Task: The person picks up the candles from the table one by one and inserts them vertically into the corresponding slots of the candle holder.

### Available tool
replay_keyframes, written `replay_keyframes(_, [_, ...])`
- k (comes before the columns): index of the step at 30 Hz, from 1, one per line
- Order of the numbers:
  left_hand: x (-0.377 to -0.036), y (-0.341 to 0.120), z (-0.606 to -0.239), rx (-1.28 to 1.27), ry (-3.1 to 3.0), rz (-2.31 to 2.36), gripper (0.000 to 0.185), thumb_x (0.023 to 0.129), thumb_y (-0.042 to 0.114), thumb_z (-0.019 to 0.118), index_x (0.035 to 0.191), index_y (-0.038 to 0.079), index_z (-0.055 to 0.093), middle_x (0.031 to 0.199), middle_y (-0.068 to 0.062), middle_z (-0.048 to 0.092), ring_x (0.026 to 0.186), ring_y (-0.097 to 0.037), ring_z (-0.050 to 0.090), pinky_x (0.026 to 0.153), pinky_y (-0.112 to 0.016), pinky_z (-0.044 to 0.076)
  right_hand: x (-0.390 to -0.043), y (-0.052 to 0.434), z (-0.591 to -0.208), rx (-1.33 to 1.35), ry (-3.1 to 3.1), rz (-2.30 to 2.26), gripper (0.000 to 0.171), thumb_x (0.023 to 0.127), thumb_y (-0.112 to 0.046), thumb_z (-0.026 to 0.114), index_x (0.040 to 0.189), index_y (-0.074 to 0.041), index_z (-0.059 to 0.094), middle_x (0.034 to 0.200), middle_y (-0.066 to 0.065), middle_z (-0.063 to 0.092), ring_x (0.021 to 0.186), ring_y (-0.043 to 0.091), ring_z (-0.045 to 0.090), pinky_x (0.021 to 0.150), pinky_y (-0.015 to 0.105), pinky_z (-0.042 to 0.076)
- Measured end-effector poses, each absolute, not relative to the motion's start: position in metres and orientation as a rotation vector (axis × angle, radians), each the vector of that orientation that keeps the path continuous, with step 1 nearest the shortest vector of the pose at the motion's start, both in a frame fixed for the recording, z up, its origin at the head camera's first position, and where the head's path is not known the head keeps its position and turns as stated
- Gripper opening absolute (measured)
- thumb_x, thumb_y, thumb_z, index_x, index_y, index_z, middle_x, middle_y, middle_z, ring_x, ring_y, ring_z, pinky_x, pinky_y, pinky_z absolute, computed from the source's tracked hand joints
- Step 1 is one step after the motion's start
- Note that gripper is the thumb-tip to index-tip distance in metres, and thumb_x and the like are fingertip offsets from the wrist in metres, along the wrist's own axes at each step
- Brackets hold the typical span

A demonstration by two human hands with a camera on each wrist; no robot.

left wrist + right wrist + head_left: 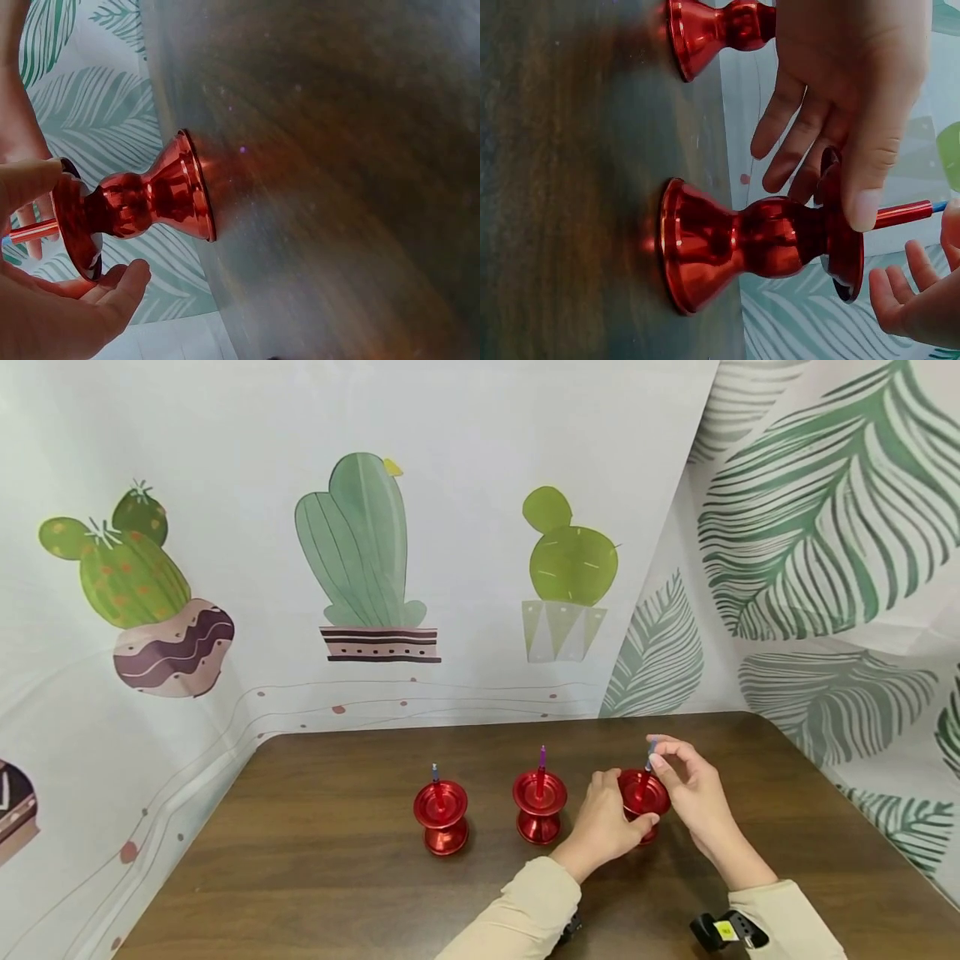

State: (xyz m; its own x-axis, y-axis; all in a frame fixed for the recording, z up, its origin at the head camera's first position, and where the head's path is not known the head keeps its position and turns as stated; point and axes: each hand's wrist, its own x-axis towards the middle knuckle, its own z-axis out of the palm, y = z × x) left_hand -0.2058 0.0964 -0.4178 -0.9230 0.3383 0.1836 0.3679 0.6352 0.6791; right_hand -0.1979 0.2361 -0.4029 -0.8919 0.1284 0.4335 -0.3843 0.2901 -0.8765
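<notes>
The rightmost red metal candle holder [657, 798] stands on the table between both hands. My left hand [606, 820] grips its dish by the rim, thumb at the front and fingers behind. My right hand [696, 789] pinches a thin blue candle [651, 752], which is upright in the holder's red central tube [904, 216]. The right wrist view shows the holder's flared base [697, 246] resting on the tabletop. In the middle stands a matching holder [538, 825] with a purple candle [542, 757], and farther left another holder [446, 837] with a blue candle [435, 772].
The holders stand in a row on a brown wooden table [322, 860]. Behind it hangs a white cloth [465, 552] printed with cacti, with a leaf-patterned cloth [825, 543] at the right. A black wrist device [723, 931] is by the right sleeve.
</notes>
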Motion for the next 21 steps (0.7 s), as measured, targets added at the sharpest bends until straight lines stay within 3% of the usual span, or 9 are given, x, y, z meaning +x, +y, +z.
replay_keyframes(5, [-0.2053,0.0964,-0.4175,-0.624,-2.793,-1.174,0.068,0.077,0.031,0.080,0.131,0.003,0.048,0.112,-0.005,0.053,0.103,-0.013,0.053,0.084,-0.025,0.052,-0.1969,0.2352,-0.4055,0.236,-2.162,1.567,0.014,0.097,-0.006,0.054,0.102,0.007,0.052,0.118,-0.014,0.057,0.110,-0.007,0.047,0.083,0.007,0.044])
replay_keyframes(12, [-0.2061,0.0945,-0.4172,-0.612,-2.787,-1.188,0.069,0.078,0.030,0.080,0.132,0.003,0.047,0.113,-0.005,0.052,0.103,-0.013,0.054,0.085,-0.025,0.052,-0.2006,0.2328,-0.4020,0.258,-2.253,1.452,0.008,0.097,-0.003,0.052,0.103,0.002,0.055,0.123,0.017,0.057,0.111,-0.009,0.042,0.084,0.005,0.041])
replay_keyframes(17, [-0.2066,0.0921,-0.4173,-0.640,-2.802,-1.152,0.070,0.079,0.032,0.078,0.134,0.003,0.045,0.115,-0.006,0.052,0.106,-0.015,0.052,0.086,-0.026,0.051,-0.1984,0.2314,-0.4012,0.246,-2.281,1.438,0.011,0.099,-0.004,0.050,0.107,0.002,0.055,0.123,0.021,0.057,0.100,-0.006,0.050,0.077,0.010,0.047])
replay_keyframes(21, [-0.2031,0.0872,-0.4141,-0.674,-2.861,-1.110,0.079,0.082,0.034,0.076,0.141,-0.001,0.037,0.127,-0.011,0.050,0.118,-0.023,0.050,0.095,-0.032,0.048,-0.1945,0.2315,-0.4011,0.241,-2.265,1.314,0.011,0.097,-0.004,0.053,0.104,0.004,0.055,0.115,0.023,0.062,0.090,-0.005,0.056,0.074,0.007,0.047])
